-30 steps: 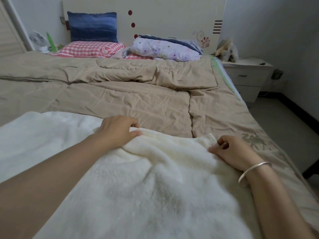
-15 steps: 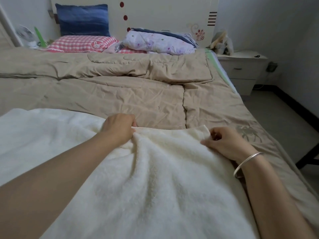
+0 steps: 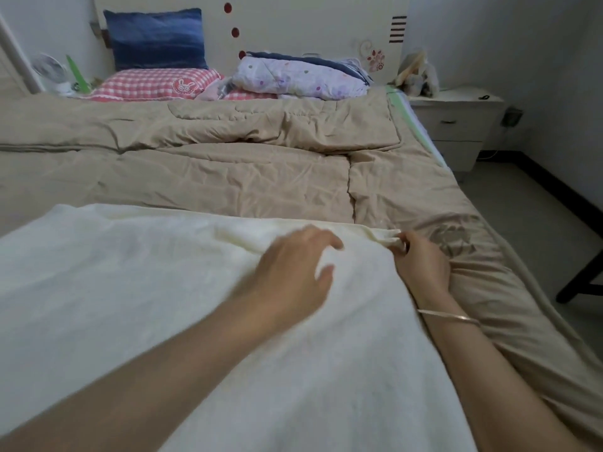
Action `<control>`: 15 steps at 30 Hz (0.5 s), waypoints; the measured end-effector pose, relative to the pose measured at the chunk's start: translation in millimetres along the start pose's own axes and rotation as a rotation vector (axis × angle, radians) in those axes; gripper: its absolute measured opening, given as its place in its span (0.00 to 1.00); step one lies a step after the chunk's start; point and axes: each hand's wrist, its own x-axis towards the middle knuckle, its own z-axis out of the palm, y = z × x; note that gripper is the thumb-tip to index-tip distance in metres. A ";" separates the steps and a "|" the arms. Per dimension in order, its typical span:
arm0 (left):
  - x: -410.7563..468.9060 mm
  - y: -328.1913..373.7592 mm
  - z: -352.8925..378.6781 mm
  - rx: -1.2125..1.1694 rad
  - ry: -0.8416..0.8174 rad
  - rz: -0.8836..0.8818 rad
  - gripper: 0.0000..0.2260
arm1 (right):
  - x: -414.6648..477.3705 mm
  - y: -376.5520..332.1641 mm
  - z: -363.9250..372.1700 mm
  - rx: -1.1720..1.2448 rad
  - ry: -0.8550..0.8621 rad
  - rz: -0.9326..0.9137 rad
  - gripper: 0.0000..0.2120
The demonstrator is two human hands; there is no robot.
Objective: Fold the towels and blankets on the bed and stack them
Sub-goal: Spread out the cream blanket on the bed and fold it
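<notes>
**White blanket: far-right corner pinched**

Beige quilt (image 3: 228, 177) is spread over the bed. Bare quilt is seen beyond the blanket's far edge and along its right side. White blanket (image 3: 130, 305) is laid across the near end. Its far-right corner is pinched by the right hand (image 3: 421, 262). Left hand (image 3: 293, 272) is held just beside, fingers spread, blurred; contact with the blanket cannot be told.

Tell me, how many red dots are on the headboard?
3. They step diagonally down the headboard: a top dot near the picture's upper edge, a middle dot, and a lowest dot just above the floral quilt. More may hide behind that quilt.
</notes>
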 end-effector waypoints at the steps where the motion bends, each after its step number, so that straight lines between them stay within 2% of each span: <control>1: -26.6 14.0 -3.4 -0.063 -0.045 0.058 0.14 | -3.6 -1.6 0.5 0.003 -0.007 -0.003 0.11; 3: -80.7 32.1 -4.5 -0.104 -0.148 0.129 0.17 | -8.0 -2.5 -4.0 -0.004 -0.055 -0.026 0.13; 5: -130.5 37.9 -4.3 -0.081 -0.249 0.093 0.23 | -8.2 -3.5 -14.4 0.037 -0.182 -0.003 0.15; 8: -184.2 40.9 -9.8 0.103 -0.287 0.087 0.24 | -19.3 -8.0 -42.9 0.279 -0.285 0.142 0.18; 10: -206.8 49.9 -19.5 0.071 -0.271 -0.001 0.27 | -38.2 -9.5 -64.0 0.444 -0.281 0.210 0.22; 13: -233.0 71.0 -29.1 -0.040 -0.251 -0.041 0.34 | -86.1 -10.4 -99.2 0.396 -0.293 0.077 0.23; 15: -249.5 98.9 -37.6 -0.096 -0.216 0.010 0.29 | -124.5 -0.6 -118.4 0.255 -0.209 -0.042 0.19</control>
